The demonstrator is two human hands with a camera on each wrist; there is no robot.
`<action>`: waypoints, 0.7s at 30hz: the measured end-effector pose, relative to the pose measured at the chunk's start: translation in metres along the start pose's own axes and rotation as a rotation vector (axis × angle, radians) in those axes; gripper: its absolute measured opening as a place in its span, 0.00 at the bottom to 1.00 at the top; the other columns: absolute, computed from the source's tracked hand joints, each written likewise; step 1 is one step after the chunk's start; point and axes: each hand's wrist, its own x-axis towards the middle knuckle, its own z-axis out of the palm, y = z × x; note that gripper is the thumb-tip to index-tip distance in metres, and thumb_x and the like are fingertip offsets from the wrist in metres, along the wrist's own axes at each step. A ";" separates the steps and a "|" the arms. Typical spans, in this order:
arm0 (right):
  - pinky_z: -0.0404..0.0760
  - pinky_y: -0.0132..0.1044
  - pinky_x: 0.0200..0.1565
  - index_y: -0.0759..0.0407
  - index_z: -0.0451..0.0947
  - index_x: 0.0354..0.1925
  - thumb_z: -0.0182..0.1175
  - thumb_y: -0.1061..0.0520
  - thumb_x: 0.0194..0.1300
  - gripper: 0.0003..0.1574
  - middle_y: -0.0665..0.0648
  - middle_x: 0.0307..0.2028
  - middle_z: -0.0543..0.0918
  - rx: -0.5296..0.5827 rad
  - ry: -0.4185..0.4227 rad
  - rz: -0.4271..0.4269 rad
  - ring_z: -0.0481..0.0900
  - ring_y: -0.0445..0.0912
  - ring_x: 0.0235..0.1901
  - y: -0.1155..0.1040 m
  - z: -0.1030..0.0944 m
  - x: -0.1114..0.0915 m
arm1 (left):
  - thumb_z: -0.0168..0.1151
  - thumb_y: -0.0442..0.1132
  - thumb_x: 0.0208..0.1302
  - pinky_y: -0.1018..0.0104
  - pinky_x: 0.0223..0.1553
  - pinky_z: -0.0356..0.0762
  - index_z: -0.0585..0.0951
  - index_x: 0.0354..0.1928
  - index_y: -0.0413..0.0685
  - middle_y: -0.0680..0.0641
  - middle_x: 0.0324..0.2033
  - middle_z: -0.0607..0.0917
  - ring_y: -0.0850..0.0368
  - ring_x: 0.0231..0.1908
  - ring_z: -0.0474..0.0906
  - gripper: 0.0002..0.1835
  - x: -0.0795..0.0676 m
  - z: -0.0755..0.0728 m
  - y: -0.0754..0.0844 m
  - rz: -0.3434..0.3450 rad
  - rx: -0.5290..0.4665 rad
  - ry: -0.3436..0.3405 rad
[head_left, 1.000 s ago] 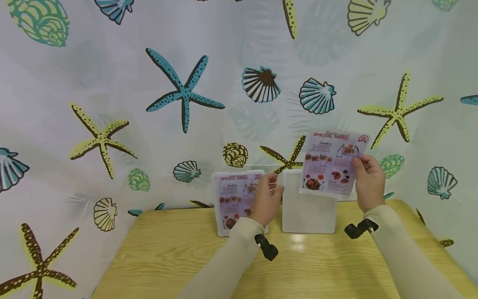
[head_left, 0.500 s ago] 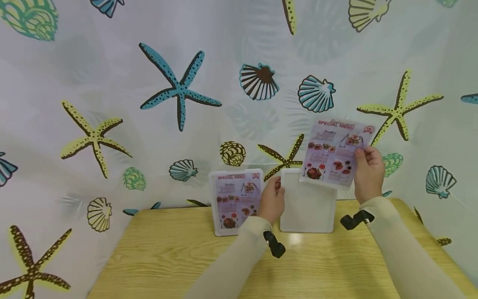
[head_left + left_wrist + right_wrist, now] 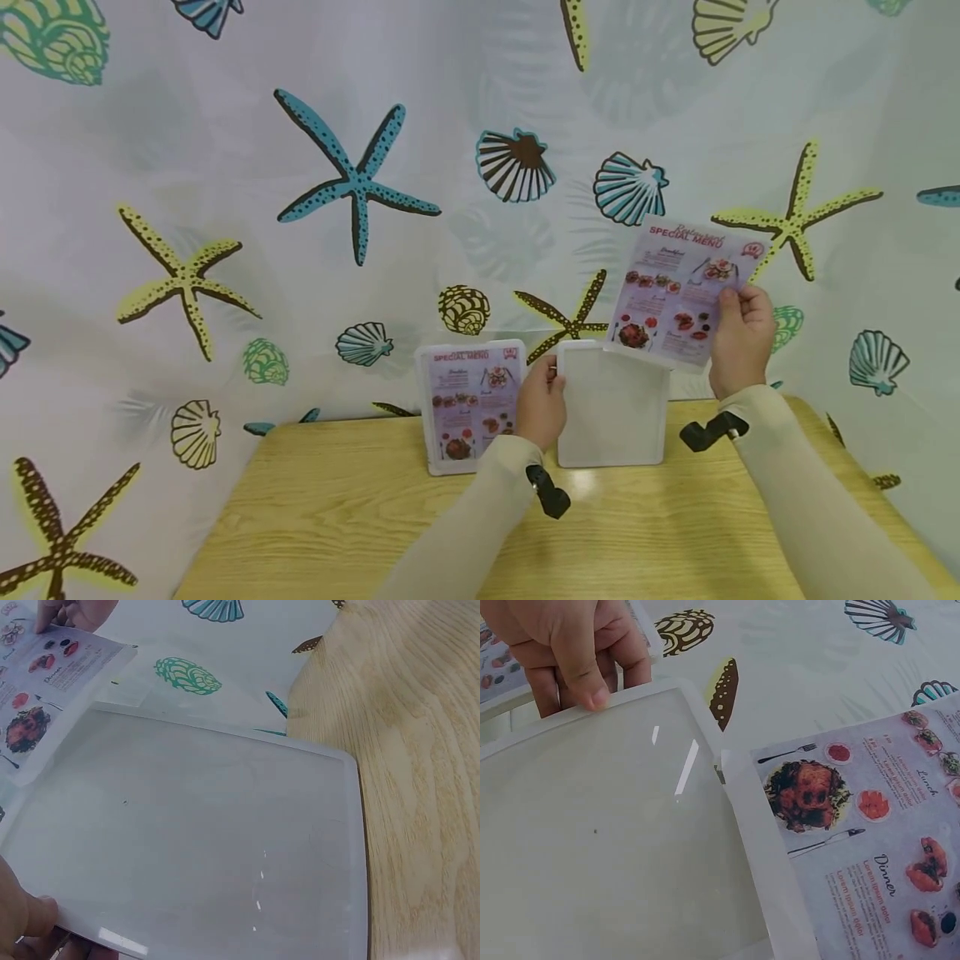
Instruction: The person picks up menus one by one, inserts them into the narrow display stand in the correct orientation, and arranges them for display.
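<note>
My right hand [image 3: 742,342] pinches a printed menu sheet [image 3: 681,292] by its right edge, tilted and raised before the curtain. The sheet's lower edge overlaps the top of a blank white frame [image 3: 611,408] that stands upright on the table. At the frame's left edge, my left hand [image 3: 542,406] grips it, thumb in front and fingers behind, as the right wrist view shows. Left of that hand stands a second white frame [image 3: 422,375] with a matching menu [image 3: 465,400] in it, its lower right covered by my left hand and sleeve.
Both frames stand near the back of a wooden table [image 3: 322,508]. Behind it hangs a white curtain [image 3: 420,283] printed with starfish and shells. Each wrist wears a black camera mount, such as the one on the left sleeve [image 3: 549,493].
My left hand has moved off the left frame's front to the blank frame's left edge and now grips it. My right hand has lifted the menu sheet higher.
</note>
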 end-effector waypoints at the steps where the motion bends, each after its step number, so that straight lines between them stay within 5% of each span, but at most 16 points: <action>1: 0.76 0.30 0.44 0.55 0.78 0.46 0.55 0.59 0.79 0.04 0.50 0.40 0.82 0.012 0.006 0.005 0.79 0.42 0.41 -0.001 0.001 0.001 | 0.51 0.29 0.79 0.51 0.53 0.81 0.75 0.65 0.37 0.38 0.51 0.83 0.45 0.52 0.82 0.17 0.000 -0.002 0.000 0.003 -0.008 0.001; 12: 0.76 0.31 0.40 0.59 0.78 0.46 0.56 0.59 0.78 0.06 0.53 0.38 0.82 0.098 0.036 -0.021 0.80 0.43 0.38 -0.004 0.009 0.014 | 0.49 0.32 0.81 0.51 0.55 0.81 0.67 0.74 0.39 0.38 0.59 0.80 0.45 0.57 0.80 0.23 -0.003 -0.013 0.007 -0.044 0.015 -0.059; 21: 0.76 0.31 0.40 0.59 0.77 0.48 0.55 0.58 0.79 0.07 0.53 0.40 0.81 0.072 0.036 -0.012 0.80 0.43 0.39 0.002 0.007 0.020 | 0.59 0.37 0.75 0.45 0.58 0.78 0.49 0.83 0.48 0.37 0.76 0.60 0.39 0.66 0.72 0.42 -0.007 -0.022 0.025 0.073 0.305 -0.155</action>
